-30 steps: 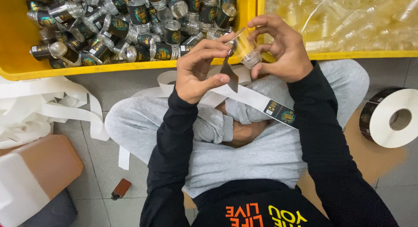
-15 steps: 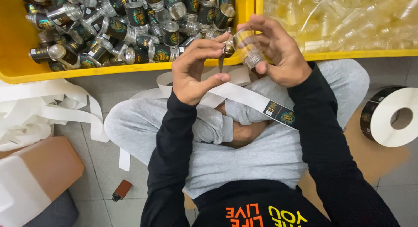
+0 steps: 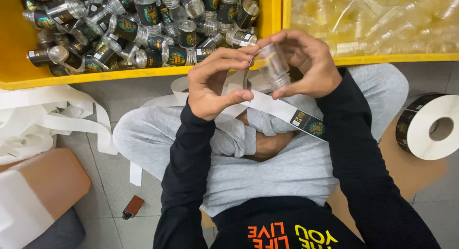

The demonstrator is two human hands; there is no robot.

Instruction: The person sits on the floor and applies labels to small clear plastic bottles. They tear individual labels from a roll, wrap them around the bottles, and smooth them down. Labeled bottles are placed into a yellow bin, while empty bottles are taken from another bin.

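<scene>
Now both hands (image 3: 267,70) pinch the clear bottle (image 3: 273,65), dark label gone from the left grip.

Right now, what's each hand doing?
Left hand: fingers pinched on a dark label beside the bottle.
Right hand: closed around a clear plastic bottle.

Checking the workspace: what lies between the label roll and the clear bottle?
In the head view, only the right hand and its sleeve sit between roll and bottle.

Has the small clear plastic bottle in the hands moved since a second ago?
Yes. The small clear plastic bottle sits slightly higher, closer to the yellow crate's rim.
</scene>
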